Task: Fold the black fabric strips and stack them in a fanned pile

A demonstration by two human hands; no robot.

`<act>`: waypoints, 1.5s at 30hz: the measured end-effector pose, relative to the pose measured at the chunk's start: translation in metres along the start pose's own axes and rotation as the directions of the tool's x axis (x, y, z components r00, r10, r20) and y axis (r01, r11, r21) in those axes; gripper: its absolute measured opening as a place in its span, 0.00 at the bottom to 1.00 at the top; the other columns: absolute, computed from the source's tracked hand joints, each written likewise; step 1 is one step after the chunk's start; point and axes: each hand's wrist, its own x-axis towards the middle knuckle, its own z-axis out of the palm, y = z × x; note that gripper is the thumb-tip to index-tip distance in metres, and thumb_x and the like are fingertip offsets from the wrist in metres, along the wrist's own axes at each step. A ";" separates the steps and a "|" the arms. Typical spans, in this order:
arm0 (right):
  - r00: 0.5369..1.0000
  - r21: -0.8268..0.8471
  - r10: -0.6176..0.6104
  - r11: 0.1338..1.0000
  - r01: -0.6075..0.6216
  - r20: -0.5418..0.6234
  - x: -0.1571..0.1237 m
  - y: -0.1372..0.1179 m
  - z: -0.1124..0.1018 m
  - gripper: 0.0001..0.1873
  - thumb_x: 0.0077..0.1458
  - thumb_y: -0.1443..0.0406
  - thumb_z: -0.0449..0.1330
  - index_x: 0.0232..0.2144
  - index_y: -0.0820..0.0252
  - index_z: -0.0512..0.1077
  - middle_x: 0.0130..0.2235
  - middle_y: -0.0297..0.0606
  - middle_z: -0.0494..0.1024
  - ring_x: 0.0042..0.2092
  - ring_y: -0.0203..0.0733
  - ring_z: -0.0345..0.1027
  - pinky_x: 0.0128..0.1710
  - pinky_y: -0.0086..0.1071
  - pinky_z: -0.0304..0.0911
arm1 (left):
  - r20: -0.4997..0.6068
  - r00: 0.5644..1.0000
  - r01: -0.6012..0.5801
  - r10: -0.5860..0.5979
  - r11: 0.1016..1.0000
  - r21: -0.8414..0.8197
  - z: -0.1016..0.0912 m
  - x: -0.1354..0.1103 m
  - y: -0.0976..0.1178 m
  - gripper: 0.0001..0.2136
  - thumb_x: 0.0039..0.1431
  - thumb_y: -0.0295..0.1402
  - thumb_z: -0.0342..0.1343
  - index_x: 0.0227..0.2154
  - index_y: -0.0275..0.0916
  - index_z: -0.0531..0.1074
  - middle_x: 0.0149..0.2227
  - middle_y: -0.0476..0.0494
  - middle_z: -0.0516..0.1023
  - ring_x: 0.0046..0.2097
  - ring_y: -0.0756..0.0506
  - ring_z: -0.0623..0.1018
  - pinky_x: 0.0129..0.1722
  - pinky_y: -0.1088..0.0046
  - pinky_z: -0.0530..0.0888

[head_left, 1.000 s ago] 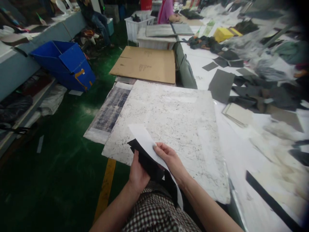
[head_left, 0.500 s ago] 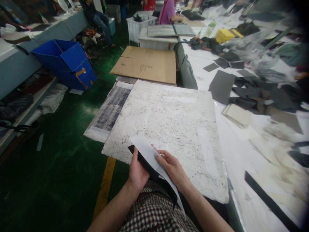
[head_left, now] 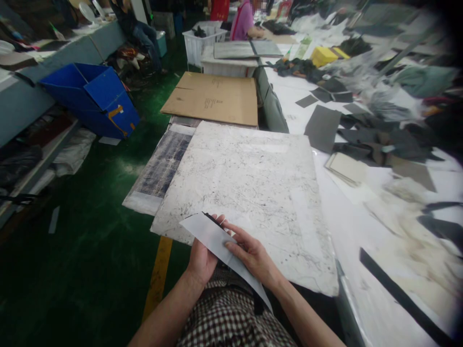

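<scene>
Both my hands hold a long, pointed pale sheet [head_left: 213, 243] with a thin black edge showing along its top. Its lower tip hangs down over my lap. My left hand [head_left: 203, 260] cradles the sheet from below, and my right hand [head_left: 251, 255] presses on its face with the fingers. Just beyond my hands lies a large white speckled board [head_left: 246, 193], which the sheet overlaps at its near edge. A checked garment [head_left: 231, 323] covers my lap.
A blue-and-white stained board [head_left: 162, 166] lies left of the speckled board, with flat cardboard [head_left: 213, 99] beyond. Dark fabric pieces [head_left: 321, 127] cover the white table [head_left: 394, 241] at right. A tipped blue bin [head_left: 90, 99] stands on the green floor [head_left: 79, 270]. A co-worker [head_left: 244, 24] sits far ahead.
The sheet has turned so its pale face covers nearly all the black material, which showed widely a second ago. My hands have drawn closer together, and the view has shifted slightly.
</scene>
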 end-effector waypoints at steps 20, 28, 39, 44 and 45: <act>0.999 -0.236 -0.046 0.971 0.044 -0.005 -0.021 0.013 -0.020 0.15 0.63 0.51 0.58 0.35 0.55 0.73 0.30 0.32 0.74 0.31 0.38 0.64 0.31 0.31 0.60 | 0.040 0.998 -0.054 0.052 0.996 0.065 0.018 -0.006 0.005 0.17 0.63 0.32 0.58 0.55 0.42 0.71 0.61 0.38 0.72 0.63 0.38 0.70 0.62 0.52 0.68; 0.980 -0.294 0.123 0.953 -0.073 0.156 -0.051 0.050 -0.059 0.18 0.62 0.49 0.57 0.35 0.56 0.74 0.33 0.35 0.76 0.35 0.41 0.67 0.35 0.32 0.61 | -0.050 0.990 -0.128 0.130 0.991 0.048 0.021 -0.003 0.030 0.15 0.65 0.29 0.56 0.54 0.42 0.72 0.61 0.41 0.73 0.63 0.40 0.70 0.63 0.53 0.68; 0.973 -0.428 0.197 0.874 -0.229 -0.119 -0.034 0.139 -0.105 0.17 0.54 0.49 0.59 0.32 0.57 0.74 0.28 0.36 0.75 0.31 0.42 0.66 0.33 0.35 0.60 | -0.087 0.921 -0.385 0.380 0.922 -0.045 -0.034 0.008 0.108 0.16 0.71 0.26 0.44 0.56 0.38 0.69 0.56 0.42 0.77 0.58 0.46 0.76 0.65 0.55 0.65; 0.982 -0.400 0.163 0.897 -0.188 -0.096 -0.013 0.138 -0.092 0.16 0.54 0.51 0.59 0.30 0.56 0.74 0.27 0.36 0.74 0.30 0.41 0.64 0.33 0.35 0.58 | -0.130 0.886 -0.453 0.445 0.891 -0.038 -0.059 0.000 0.135 0.15 0.71 0.27 0.44 0.57 0.36 0.67 0.52 0.42 0.80 0.56 0.48 0.77 0.64 0.61 0.67; 0.986 -0.383 0.151 0.908 -0.167 -0.070 -0.008 0.132 -0.088 0.16 0.55 0.50 0.59 0.30 0.56 0.74 0.27 0.35 0.74 0.31 0.41 0.64 0.33 0.34 0.58 | -0.133 0.879 -0.465 0.457 0.884 -0.036 -0.062 -0.002 0.139 0.15 0.70 0.27 0.44 0.56 0.36 0.67 0.52 0.41 0.80 0.56 0.48 0.77 0.64 0.61 0.67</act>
